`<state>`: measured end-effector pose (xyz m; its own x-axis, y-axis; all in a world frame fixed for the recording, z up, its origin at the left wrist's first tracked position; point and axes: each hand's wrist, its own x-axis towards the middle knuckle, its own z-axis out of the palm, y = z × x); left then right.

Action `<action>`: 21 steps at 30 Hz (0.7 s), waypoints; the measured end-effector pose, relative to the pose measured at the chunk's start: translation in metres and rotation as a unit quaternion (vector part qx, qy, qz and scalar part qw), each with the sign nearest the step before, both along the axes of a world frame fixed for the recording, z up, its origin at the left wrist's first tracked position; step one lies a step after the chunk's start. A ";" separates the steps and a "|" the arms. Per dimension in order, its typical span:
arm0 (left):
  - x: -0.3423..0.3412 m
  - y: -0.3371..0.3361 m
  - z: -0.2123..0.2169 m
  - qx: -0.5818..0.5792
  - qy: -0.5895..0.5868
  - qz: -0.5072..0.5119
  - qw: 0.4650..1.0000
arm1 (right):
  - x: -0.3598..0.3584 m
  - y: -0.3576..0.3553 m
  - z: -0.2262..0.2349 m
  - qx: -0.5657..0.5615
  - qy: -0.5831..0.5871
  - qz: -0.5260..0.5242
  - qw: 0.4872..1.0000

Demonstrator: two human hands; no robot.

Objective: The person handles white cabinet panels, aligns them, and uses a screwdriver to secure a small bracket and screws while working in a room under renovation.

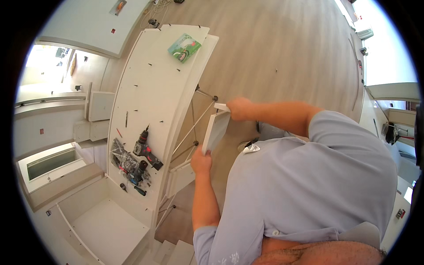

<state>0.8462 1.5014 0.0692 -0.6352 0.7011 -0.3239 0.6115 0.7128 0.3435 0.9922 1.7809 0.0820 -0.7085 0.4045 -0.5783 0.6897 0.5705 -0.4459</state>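
My left hand [202, 162] is closed round the near end of a narrow white board [215, 131], which is tilted up beside the workbench. At the board's far end, my right hand [238, 109] is closed on a short white strip [221, 107]. The strip sits crosswise at that end, with a small dark gap or fitting between the two pieces; I cannot tell whether they are joined. To the left of both hands lies a long white panel [154, 88] on a folding metal stand [194, 126], with several dark pegs standing in it.
On the panel lie a cordless drill [147, 149], a second drill [140, 172], a clear plastic bag [121, 154], a screwdriver [139, 190] and a green picture box [184, 47]. A white open cabinet box [104, 221] stands at lower left. Wood-look floor [282, 48] stretches beyond.
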 end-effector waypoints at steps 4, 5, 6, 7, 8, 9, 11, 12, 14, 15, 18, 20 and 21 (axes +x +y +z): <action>0.006 -0.013 0.006 0.005 -0.023 0.010 1.000 | 0.006 -0.014 -0.001 0.001 0.001 0.012 1.000; 0.006 -0.017 0.005 0.002 -0.025 0.013 1.000 | 0.007 -0.018 -0.001 -0.002 0.008 0.019 1.000; 0.006 -0.022 0.004 -0.001 -0.028 0.016 0.999 | 0.008 -0.020 0.000 -0.005 0.016 0.025 1.000; 0.007 -0.026 0.002 -0.004 -0.030 0.018 0.999 | 0.009 -0.022 0.002 -0.008 0.024 0.031 0.999; 0.006 -0.032 -0.002 -0.003 -0.030 0.021 0.999 | 0.009 -0.024 0.005 -0.011 0.025 0.029 0.999; 0.005 -0.037 -0.007 -0.003 -0.030 0.025 0.999 | 0.009 -0.026 0.009 -0.014 0.025 0.028 0.999; 0.004 -0.038 -0.009 -0.010 -0.029 0.029 0.999 | 0.008 -0.028 0.009 -0.017 0.027 0.025 0.999; 0.006 -0.035 -0.004 -0.019 -0.028 0.030 0.999 | 0.007 -0.028 0.007 -0.016 0.028 0.023 0.999; 0.008 -0.033 -0.002 -0.026 -0.028 0.031 0.999 | 0.005 -0.027 0.006 -0.019 0.032 0.020 0.999; 0.008 -0.034 -0.003 -0.024 -0.029 0.031 0.999 | 0.005 -0.027 0.006 -0.022 0.036 0.020 0.999; 0.009 -0.035 -0.005 -0.015 -0.026 0.033 0.999 | 0.002 -0.026 0.021 -0.032 0.030 0.023 0.999; 0.009 -0.034 -0.005 -0.014 -0.024 0.031 0.999 | 0.003 -0.029 0.022 -0.031 0.030 0.034 0.998; 0.009 -0.032 -0.005 -0.015 -0.024 0.030 0.999 | 0.003 -0.035 0.016 -0.027 0.035 0.044 0.998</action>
